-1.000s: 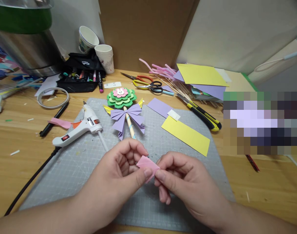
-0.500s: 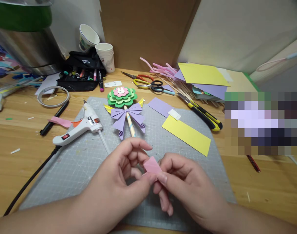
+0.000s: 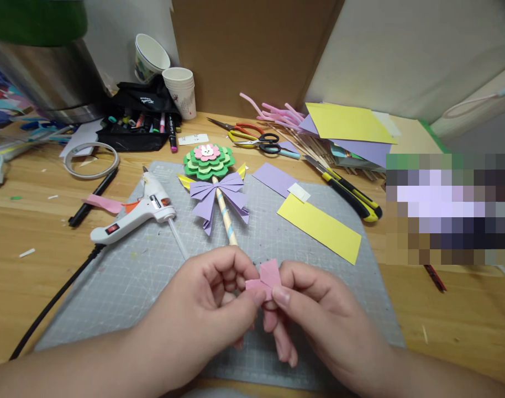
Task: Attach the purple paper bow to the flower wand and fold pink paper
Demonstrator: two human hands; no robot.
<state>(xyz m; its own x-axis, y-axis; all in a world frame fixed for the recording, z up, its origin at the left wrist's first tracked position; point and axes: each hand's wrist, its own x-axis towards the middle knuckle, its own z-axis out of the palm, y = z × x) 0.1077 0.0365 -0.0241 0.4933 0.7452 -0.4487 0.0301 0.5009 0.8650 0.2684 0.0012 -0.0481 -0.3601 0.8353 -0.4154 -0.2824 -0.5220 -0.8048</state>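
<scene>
A small folded piece of pink paper (image 3: 271, 273) is pinched between my two hands, low over the grey cutting mat (image 3: 153, 287). My left hand (image 3: 223, 298) grips its left side between thumb and fingers. On its right side, the thumb and index finger of my right hand (image 3: 310, 304) press together, the other fingers curling below. Just beyond my hands lies a paper flower (image 3: 208, 163) with green layers, a pink rabbit centre, a purple pleated bow (image 3: 217, 190) and a striped stick (image 3: 225, 215). The fingertips under the pink paper are partly hidden.
A white glue gun (image 3: 132, 215) lies at the left, its black cord (image 3: 53, 309) running toward me. Yellow paper (image 3: 319, 229) and purple paper (image 3: 273, 178) lie right of the flower. A utility knife (image 3: 347, 193), scissors (image 3: 256, 143) and paper cups (image 3: 180, 91) sit farther back.
The pink paper now shows two angled flaps, where half a second ago it showed a single folded shape. My left index finger has bent down onto the paper. The view has shifted slightly.
</scene>
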